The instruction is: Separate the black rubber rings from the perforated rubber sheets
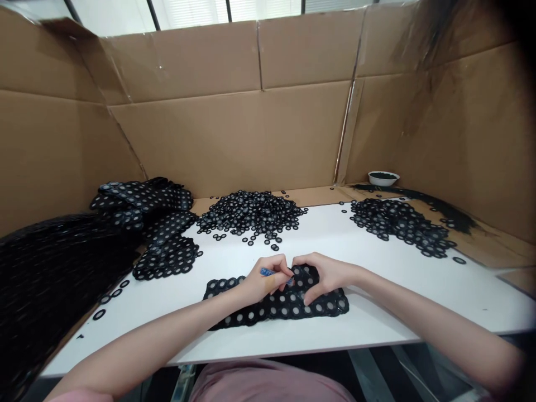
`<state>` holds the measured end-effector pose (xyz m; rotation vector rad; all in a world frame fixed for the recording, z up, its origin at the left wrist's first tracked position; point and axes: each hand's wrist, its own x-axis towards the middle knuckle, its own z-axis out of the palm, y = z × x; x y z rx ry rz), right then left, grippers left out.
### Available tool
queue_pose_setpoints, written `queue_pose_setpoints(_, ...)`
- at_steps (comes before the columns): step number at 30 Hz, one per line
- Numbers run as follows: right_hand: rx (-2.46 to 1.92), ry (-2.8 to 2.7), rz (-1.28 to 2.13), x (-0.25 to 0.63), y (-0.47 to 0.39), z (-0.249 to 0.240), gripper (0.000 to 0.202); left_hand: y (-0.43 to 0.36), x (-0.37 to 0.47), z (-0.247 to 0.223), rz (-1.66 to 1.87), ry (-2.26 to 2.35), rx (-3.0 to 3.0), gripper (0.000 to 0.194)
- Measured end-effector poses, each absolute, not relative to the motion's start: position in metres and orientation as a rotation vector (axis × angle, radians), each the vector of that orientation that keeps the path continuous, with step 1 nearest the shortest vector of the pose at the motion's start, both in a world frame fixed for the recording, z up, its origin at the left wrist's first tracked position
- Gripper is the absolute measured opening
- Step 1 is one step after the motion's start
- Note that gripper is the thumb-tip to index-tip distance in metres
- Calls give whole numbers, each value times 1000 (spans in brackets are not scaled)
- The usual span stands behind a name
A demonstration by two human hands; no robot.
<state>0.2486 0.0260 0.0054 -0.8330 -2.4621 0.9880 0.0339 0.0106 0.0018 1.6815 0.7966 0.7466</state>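
A strip of joined black rings (285, 307) lies on the white table near its front edge. My left hand (270, 274) rests over the middle of the strip, its fingers closed round a slim blue tool (268, 272) whose tip points right. Just right of it, my right hand (320, 274) curves round a part of the strip, thumb in front and fingers behind, pinching the black rings at its back edge. The tool's tip is too small to make out.
Piles of loose black rings lie at the back middle (255, 212) and back right (397, 223). Ringed material (167, 257) and a glossy black heap (62, 268) fill the left. A white bowl (383, 178) stands by the cardboard wall (230, 134).
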Motion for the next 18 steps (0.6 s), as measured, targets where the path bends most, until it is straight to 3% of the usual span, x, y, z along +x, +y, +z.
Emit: queue_pose_setpoints(18,-770,-2402,1132,250,30,8,45,-10,37,14,809,789,1570,12)
